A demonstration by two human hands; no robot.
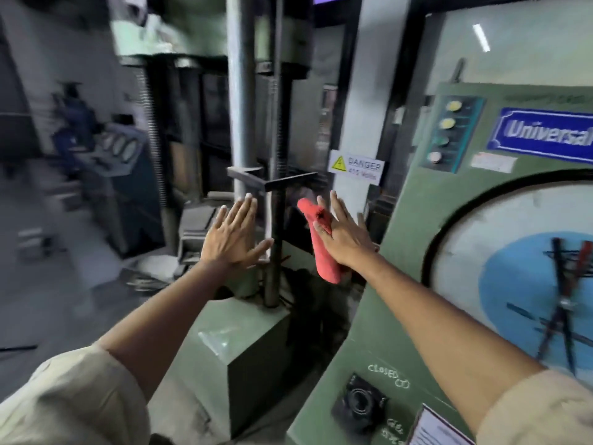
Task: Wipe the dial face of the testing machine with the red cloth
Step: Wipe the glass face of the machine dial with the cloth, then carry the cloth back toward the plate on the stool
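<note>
Right hand [345, 232], fingers spread, pins the rolled red cloth [321, 242] in a loose grip between two fingers, left of the dial face [475, 239]. Left hand [232, 234] open, empty. Cloth clear of the dial; wiping apparently not begun.

Soft red cloth [321, 245]; glossy dial face [500, 239]

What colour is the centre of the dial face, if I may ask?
Blue, ringed by white; the dial face shows in the head view.
</note>
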